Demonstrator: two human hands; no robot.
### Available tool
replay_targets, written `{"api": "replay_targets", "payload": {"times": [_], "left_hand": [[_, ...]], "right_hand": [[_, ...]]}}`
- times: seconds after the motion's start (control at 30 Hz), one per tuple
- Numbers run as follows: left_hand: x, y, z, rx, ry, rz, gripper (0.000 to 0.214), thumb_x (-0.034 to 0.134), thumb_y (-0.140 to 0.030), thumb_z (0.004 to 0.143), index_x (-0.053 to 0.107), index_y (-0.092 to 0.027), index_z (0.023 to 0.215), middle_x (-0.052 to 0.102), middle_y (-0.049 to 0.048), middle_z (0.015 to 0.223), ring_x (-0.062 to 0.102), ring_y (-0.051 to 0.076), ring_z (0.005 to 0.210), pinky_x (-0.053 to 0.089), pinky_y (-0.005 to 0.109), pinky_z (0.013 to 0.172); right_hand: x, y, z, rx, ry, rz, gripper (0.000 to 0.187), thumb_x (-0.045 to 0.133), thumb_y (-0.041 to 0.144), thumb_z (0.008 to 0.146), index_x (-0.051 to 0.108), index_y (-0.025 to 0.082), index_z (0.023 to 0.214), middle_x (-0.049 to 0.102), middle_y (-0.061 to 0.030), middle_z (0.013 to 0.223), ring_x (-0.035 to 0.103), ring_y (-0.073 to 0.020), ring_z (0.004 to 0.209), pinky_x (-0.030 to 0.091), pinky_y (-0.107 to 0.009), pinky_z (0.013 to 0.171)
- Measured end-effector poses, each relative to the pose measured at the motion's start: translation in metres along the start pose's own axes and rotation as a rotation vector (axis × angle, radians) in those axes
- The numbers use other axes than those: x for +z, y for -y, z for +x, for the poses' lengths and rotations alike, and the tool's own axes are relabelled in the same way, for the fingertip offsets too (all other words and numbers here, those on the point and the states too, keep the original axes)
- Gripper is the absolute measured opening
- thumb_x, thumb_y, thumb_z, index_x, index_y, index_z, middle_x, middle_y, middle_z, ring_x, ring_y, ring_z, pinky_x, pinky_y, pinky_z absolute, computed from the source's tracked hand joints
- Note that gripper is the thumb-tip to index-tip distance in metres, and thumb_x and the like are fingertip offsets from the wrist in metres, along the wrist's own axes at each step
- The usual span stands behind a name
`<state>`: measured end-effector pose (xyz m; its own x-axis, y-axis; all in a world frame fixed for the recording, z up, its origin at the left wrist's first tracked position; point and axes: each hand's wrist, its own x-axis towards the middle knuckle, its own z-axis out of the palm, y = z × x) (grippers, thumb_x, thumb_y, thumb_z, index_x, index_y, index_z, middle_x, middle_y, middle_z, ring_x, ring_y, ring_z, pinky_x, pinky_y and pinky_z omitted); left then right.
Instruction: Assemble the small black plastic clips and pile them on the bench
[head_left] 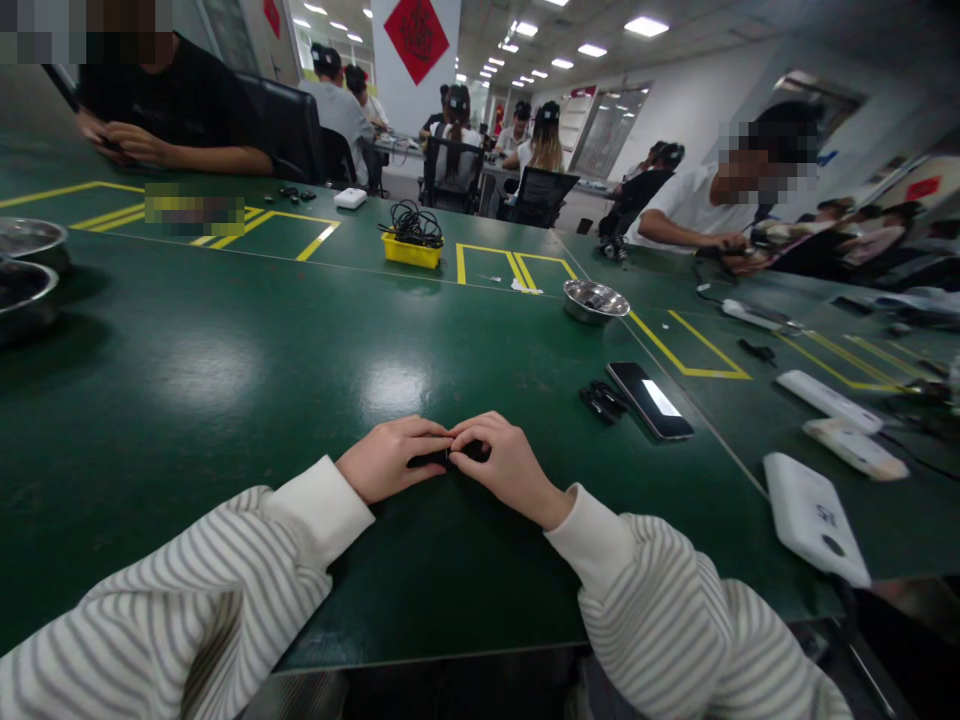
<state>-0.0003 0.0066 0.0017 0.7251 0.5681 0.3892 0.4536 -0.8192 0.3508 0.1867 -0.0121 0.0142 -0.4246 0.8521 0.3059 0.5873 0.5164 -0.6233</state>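
My left hand (386,458) is closed on a small black part (429,459), low over the green table (300,370). Thumb and fingers of my right hand (514,468) pinch together at the part's right end, where a thin light sliver shows. What exactly those right fingertips hold is too small to make out. To the right of my hands, a bundle of black pieces (602,401) lies beside a phone (649,400) with a lit screen.
A metal bowl (596,302) and a yellow box (412,250) of black cables stand farther back. More metal bowls (26,300) are at the left edge. White devices (814,515) lie at right. Co-workers sit across the table, one in a black shirt (180,100), another in white (679,215).
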Motion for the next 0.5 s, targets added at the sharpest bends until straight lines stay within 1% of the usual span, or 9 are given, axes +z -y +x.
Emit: {"api": "replay_targets", "payload": {"times": [0.1, 0.27, 0.5], "left_hand": [[0.0001, 0.0004, -0.0006, 0.010, -0.005, 0.004, 0.026, 0.052, -0.024, 0.078, 0.059, -0.018, 0.101, 0.061, 0.0073, 0.098, 0.057, 0.017, 0.086, 0.048, 0.028, 0.074], [0.0011, 0.0019, -0.0019, 0.020, -0.021, 0.002, 0.025, 0.054, -0.023, 0.076, 0.059, -0.017, 0.100, 0.060, 0.0073, 0.099, 0.057, 0.017, 0.088, 0.048, 0.028, 0.076], [0.0017, 0.0013, -0.0019, 0.009, -0.027, 0.004, 0.024, 0.054, -0.023, 0.076, 0.060, -0.018, 0.099, 0.061, 0.0070, 0.098, 0.057, 0.017, 0.086, 0.048, 0.029, 0.075]], "right_hand": [[0.0007, -0.0005, 0.0001, 0.022, 0.003, 0.017, 0.004, 0.059, 0.017, 0.069, 0.063, 0.019, 0.069, 0.064, -0.0030, 0.086, 0.054, -0.0155, 0.086, 0.043, -0.030, 0.074], [0.0022, -0.0006, 0.0005, 0.017, -0.003, 0.007, 0.005, 0.061, 0.015, 0.067, 0.064, 0.019, 0.066, 0.065, -0.0025, 0.085, 0.054, -0.0155, 0.085, 0.043, -0.030, 0.075], [0.0022, -0.0013, 0.0003, 0.079, -0.002, 0.000, 0.005, 0.062, 0.019, 0.068, 0.065, 0.021, 0.066, 0.065, -0.0020, 0.086, 0.054, -0.0159, 0.087, 0.043, -0.031, 0.074]]}}
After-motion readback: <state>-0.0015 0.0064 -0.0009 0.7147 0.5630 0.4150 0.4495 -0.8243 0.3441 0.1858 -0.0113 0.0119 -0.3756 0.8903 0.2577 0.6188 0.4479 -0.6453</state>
